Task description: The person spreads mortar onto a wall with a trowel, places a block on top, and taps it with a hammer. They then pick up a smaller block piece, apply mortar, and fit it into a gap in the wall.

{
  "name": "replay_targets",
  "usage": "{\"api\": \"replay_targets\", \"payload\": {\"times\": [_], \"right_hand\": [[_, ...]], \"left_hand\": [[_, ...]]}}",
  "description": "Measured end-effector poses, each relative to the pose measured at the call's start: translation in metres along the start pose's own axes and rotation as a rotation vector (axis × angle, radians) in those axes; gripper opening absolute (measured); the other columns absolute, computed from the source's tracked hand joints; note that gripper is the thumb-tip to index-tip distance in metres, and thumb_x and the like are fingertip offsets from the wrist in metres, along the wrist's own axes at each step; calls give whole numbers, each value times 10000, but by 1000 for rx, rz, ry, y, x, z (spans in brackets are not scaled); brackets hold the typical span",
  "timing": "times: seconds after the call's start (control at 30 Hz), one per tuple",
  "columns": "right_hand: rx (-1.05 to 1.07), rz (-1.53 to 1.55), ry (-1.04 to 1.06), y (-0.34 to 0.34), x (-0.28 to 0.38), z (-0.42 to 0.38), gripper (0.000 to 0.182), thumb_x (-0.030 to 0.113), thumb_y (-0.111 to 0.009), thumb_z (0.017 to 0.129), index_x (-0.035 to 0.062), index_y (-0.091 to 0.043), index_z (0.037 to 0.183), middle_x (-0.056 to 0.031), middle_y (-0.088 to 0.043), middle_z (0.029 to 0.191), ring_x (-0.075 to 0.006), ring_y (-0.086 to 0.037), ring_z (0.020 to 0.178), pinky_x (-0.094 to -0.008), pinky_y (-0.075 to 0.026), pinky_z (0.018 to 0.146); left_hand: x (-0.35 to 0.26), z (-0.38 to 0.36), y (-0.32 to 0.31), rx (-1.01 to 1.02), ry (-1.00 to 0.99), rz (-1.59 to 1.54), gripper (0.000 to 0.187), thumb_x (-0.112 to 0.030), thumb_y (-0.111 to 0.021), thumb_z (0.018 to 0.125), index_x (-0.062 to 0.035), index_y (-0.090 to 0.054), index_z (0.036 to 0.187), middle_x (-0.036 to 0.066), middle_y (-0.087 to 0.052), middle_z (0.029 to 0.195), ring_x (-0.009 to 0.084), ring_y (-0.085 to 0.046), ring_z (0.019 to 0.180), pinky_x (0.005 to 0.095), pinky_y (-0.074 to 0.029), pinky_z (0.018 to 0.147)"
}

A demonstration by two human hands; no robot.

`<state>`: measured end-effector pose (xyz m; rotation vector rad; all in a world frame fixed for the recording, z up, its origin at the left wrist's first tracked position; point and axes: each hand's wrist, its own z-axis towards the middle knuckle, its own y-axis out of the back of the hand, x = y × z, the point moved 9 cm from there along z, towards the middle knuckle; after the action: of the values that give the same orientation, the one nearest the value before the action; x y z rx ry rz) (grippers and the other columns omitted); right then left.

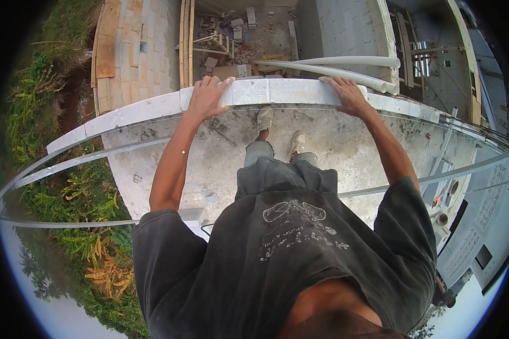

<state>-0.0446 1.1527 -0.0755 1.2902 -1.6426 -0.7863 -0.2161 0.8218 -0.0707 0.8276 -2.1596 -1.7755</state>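
A white lightweight block lies in the top course of a low wall, in line with other white blocks. My left hand is closed over its left end, the fingers curling over the far edge. At the right end, my right hand grips the block in the same way. A thin string runs along the near side of the course. My feet stand behind the wall on a grey concrete slab.
Beyond the wall, white pipes and bamboo poles rise above a lower room with rubble. Metal bars cross on the left, above plants past the slab edge. Tools and a cup-like container lie at right.
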Motion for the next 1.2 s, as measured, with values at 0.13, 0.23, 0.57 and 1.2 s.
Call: {"api": "replay_targets", "payload": {"times": [0.13, 0.23, 0.57, 1.2], "right_hand": [[-26, -2, 42, 5, 10, -1, 1065, 29, -877, 605, 196, -381, 1533, -107, -513, 1457, -342, -479, 1361, -481, -360, 1172], [-21, 13, 83, 6, 15, -2, 1074, 41, -870, 604, 186, -367, 1541, -127, -510, 1453, -355, -471, 1366, -486, -359, 1159], [21, -9, 86, 5, 20, 0, 1085, 80, -868, 612, 172, -337, 1554, -163, -493, 1460, -405, -448, 1376, -516, -354, 1157], [-117, -166, -187, 4, -69, -76, 1180, 116, -884, 658, 282, -209, 1612, -97, -311, 1634, -342, -365, 1465, -502, -348, 1209]], "left_hand": [[2, -9, -3, -50, 8, 26, 912, -381, -871, 690, -231, -485, 1502, 106, -570, 1192, 307, -515, 1156, 475, -426, 961], [2, -16, -8, -43, 56, 36, 897, -362, -863, 702, -247, -478, 1504, 115, -571, 1242, 316, -510, 1199, 488, -419, 1008], [14, -34, -1, -109, 207, -187, 988, -403, -840, 727, -291, -346, 1575, 122, -400, 1549, 378, -320, 1463, 631, -230, 1207], [74, -104, -18, -97, 357, 221, 969, -199, -837, 791, -324, -298, 1586, 31, -313, 1618, 317, -338, 1465, 618, -426, 1074]]}}
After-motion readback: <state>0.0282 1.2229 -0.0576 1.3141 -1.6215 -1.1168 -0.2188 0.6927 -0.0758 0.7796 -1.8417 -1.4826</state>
